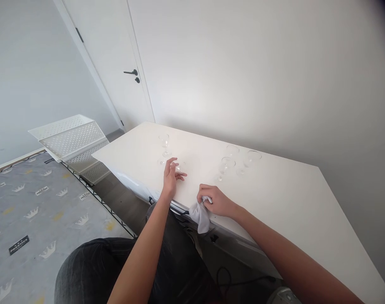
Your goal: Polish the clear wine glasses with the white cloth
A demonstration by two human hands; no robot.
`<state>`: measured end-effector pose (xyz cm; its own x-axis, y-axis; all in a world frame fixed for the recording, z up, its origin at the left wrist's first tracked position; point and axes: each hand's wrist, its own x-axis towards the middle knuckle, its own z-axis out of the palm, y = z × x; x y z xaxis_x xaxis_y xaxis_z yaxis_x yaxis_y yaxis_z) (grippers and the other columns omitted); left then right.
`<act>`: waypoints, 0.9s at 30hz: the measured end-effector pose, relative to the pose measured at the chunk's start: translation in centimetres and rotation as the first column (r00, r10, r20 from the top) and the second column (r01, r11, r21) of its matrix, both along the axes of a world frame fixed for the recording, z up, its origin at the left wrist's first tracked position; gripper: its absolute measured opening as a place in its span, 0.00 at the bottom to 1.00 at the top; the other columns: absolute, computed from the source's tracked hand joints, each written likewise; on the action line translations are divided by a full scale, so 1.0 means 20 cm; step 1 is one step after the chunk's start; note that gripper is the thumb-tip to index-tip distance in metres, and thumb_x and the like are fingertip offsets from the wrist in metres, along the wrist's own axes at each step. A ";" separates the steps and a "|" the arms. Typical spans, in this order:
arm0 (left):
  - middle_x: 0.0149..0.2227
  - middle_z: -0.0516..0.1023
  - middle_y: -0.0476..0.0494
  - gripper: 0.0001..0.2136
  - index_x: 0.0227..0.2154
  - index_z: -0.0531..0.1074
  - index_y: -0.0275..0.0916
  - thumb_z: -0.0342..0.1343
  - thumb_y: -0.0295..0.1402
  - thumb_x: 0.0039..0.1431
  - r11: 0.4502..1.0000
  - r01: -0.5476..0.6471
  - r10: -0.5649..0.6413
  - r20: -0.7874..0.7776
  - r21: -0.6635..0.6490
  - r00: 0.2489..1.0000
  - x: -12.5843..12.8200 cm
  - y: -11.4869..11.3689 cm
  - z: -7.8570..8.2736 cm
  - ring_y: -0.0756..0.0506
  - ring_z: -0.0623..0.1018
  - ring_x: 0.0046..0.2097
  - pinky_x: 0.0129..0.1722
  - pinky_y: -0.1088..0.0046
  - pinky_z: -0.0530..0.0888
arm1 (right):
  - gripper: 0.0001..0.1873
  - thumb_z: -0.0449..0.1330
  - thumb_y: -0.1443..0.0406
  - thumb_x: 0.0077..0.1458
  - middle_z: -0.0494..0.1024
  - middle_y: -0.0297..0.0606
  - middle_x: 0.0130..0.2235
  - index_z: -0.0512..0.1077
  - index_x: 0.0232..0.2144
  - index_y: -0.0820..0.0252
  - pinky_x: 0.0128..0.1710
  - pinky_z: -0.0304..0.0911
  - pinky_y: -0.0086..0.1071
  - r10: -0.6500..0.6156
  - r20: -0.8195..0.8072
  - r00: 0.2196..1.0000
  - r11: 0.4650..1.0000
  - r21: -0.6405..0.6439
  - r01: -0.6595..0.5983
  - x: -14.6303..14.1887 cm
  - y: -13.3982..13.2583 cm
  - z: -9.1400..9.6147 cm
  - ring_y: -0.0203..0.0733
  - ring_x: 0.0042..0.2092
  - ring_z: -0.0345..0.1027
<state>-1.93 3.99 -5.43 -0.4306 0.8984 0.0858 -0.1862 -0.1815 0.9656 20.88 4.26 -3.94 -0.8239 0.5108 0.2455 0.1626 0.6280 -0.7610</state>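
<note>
1. Trousers (84,270), dark in colour, were seen nearer than both hands.
2. A white cloth (201,217) was grasped in the bent fingers of the right hand (216,200); its loose end was draped below that hand, at the near edge of the white table (281,202).
3. The left hand (171,179) was held over the tabletop, ahead and to the left of the right hand, with its fingers parted and curved at a clear glass (179,167). Whether that glass was gripped or merely touched cannot be told.
4. Three stemmed glasses (228,161) were grouped on the tabletop beyond the right hand.
5. Another glass (163,140) was placed beyond the left hand.
6. A crown-patterned mattress (30,211) was seen well to the left of the left hand.
7. A perforated white rack (67,139) was positioned farther off on that side.
8. A white door (106,46), fitted with a black handle (131,72), was seen far beyond the left hand.
</note>
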 end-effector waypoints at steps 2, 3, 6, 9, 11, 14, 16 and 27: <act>0.52 0.68 0.41 0.22 0.55 0.69 0.48 0.52 0.56 0.67 1.000 0.004 -0.004 -0.006 0.003 1.000 0.00 0.00 0.00 0.51 0.82 0.31 0.26 0.77 0.75 | 0.18 0.49 0.80 0.51 0.67 0.37 0.36 0.75 0.32 0.58 0.33 0.56 0.32 0.019 0.065 0.998 0.978 0.208 -0.033 -0.01 -0.01 -0.02 0.37 0.33 0.59; 0.52 0.68 0.41 0.22 0.55 0.69 0.48 0.52 0.56 0.67 1.000 0.003 -0.003 -0.008 0.004 1.000 0.00 0.00 0.00 0.51 0.82 0.31 0.26 0.77 0.75 | 0.20 0.49 0.80 0.53 0.66 0.38 0.36 0.77 0.35 0.58 0.33 0.56 0.33 0.023 0.100 0.995 0.955 0.293 -0.051 -0.02 -0.01 -0.03 0.38 0.33 0.58; 0.52 0.68 0.41 0.22 0.55 0.69 0.48 0.52 0.56 0.67 1.000 -0.001 0.001 -0.008 0.000 1.000 0.00 0.00 -0.01 0.51 0.82 0.31 0.26 0.76 0.75 | 0.28 0.51 0.79 0.52 0.67 0.39 0.37 0.77 0.52 0.58 0.33 0.59 0.33 0.050 0.140 0.989 0.917 0.387 -0.101 -0.02 -0.01 -0.03 0.40 0.34 0.60; 0.51 0.68 0.41 0.23 0.55 0.69 0.48 0.52 0.56 0.67 1.000 -0.007 0.007 0.000 -0.007 1.000 0.00 0.01 -0.01 0.51 0.81 0.29 0.25 0.76 0.75 | 0.29 0.53 0.77 0.51 0.69 0.39 0.37 0.76 0.53 0.57 0.33 0.60 0.33 0.176 0.107 0.978 0.923 0.327 -0.202 -0.03 -0.01 0.01 0.39 0.33 0.61; 0.50 0.68 0.42 0.23 0.54 0.69 0.47 0.52 0.57 0.66 1.000 -0.014 0.014 0.009 -0.007 1.000 0.00 0.02 -0.02 0.51 0.81 0.29 0.25 0.76 0.74 | 0.23 0.54 0.76 0.50 0.70 0.37 0.34 0.78 0.45 0.56 0.33 0.60 0.33 0.177 -0.021 0.984 0.960 0.224 -0.168 -0.07 -0.01 0.04 0.39 0.33 0.62; 0.50 0.68 0.42 0.24 0.54 0.69 0.47 0.54 0.57 0.65 1.000 -0.010 0.010 0.014 -0.018 1.000 -0.01 0.03 -0.02 0.52 0.79 0.28 0.24 0.77 0.73 | 0.07 0.58 0.70 0.49 0.69 0.32 0.28 0.74 0.32 0.56 0.30 0.59 0.31 -0.285 -0.264 0.921 0.946 -0.232 0.226 -0.19 -0.02 0.04 0.38 0.30 0.62; 0.48 0.69 0.44 0.23 0.54 0.69 0.47 0.56 0.56 0.65 0.999 -0.039 0.038 0.024 0.012 0.999 -0.02 0.03 -0.03 0.53 0.78 0.29 0.25 0.78 0.73 | 0.03 0.61 0.64 0.51 0.70 0.32 0.25 0.71 0.27 0.57 0.26 0.59 0.32 -0.552 -0.190 0.812 0.699 -0.637 0.326 -0.27 -0.01 0.03 0.39 0.28 0.62; 0.57 0.67 0.38 0.23 0.60 0.65 0.49 0.54 0.52 0.68 0.979 -0.155 0.158 -0.009 0.129 0.987 0.00 -0.08 0.04 0.48 0.84 0.35 0.30 0.74 0.78 | 0.16 0.71 0.58 0.46 0.75 0.34 0.29 0.73 0.34 0.59 0.27 0.66 0.34 -0.723 -0.143 0.675 0.436 -0.853 0.287 -0.37 0.06 -0.05 0.40 0.30 0.68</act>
<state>-1.94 2.38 -4.65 -0.5622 0.8014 0.2044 -0.1278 -0.3284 0.9359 13.58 5.49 -4.92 -0.2432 0.9503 -0.1945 -0.2268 -0.2507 -0.9411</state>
